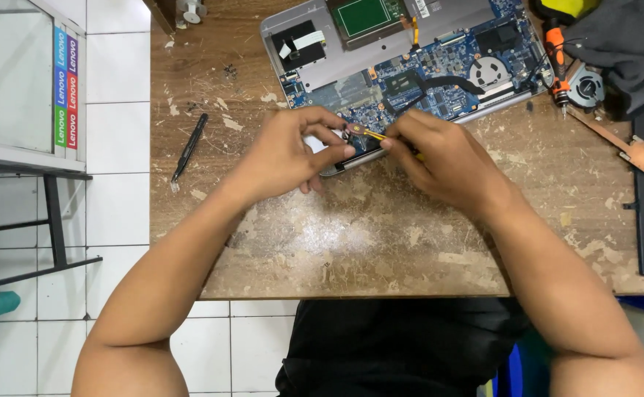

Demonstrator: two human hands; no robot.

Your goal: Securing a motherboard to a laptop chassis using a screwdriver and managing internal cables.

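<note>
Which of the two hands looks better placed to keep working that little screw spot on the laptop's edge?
Probably the right hand: it holds the yellow screwdriver with its tip on the open laptop. The left hand only pinches the edge beside it.

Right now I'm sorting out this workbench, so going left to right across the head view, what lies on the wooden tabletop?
Black tweezers → left hand → small yellow-handled tool → right hand → orange screwdriver → loose cooling fan → copper heat pipe.

a repair workshop: scarred wooden bench point(380, 235), opened laptop point(410, 66) showing its circuit board, loose fan point(585, 86), screwdriver point(555, 55)
</note>
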